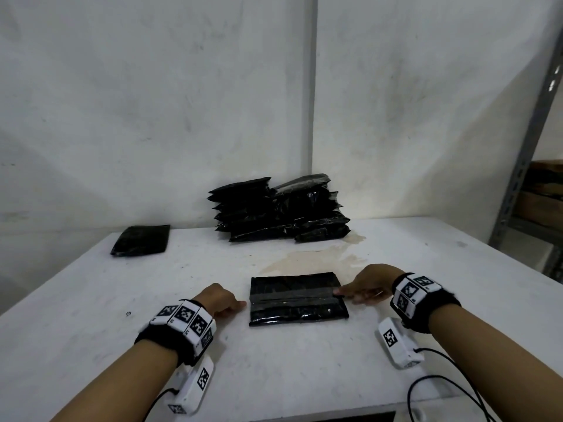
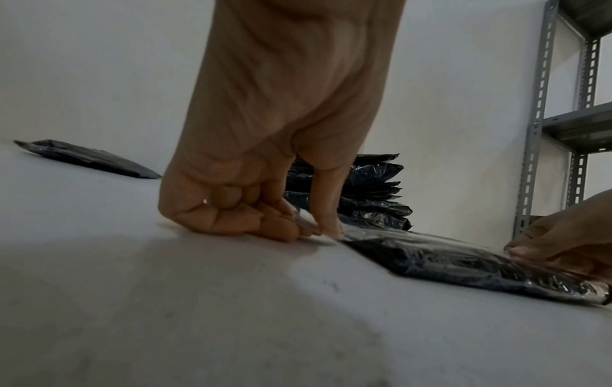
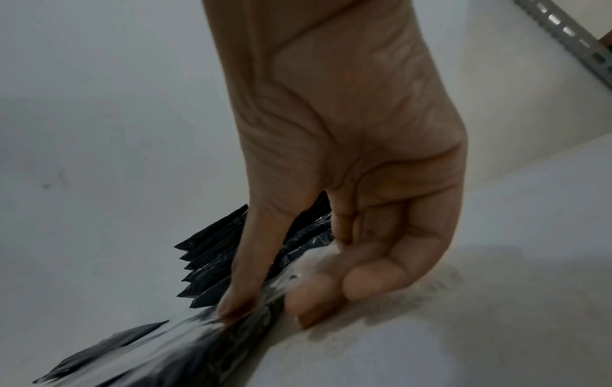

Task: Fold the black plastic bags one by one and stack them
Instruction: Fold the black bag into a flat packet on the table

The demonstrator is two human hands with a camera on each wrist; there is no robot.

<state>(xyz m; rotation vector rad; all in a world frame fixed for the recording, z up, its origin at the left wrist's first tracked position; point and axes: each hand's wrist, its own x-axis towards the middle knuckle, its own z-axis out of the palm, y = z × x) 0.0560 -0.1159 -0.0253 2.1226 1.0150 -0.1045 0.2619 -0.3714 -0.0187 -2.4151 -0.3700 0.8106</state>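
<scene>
A flat black plastic bag (image 1: 297,300) lies on the white table (image 1: 304,367) straight in front of me, with a lighter band across its middle. My left hand (image 1: 242,304) pinches the bag's left edge between thumb and curled fingers (image 2: 291,231). At the opposite end my right hand (image 1: 342,295) grips the right edge, with the thumb (image 3: 237,303) on top of the bag (image 3: 159,356) and the fingers curled beside it. A tall pile of black bags (image 1: 280,208) stands against the back wall. One folded bag (image 1: 141,240) lies alone at the back left.
A brownish stain (image 1: 316,257) marks the table between the near bag and the pile. A grey metal shelf rack (image 1: 524,166) stands at the right. Cables (image 1: 441,388) trail from the wrist units near the table's front edge.
</scene>
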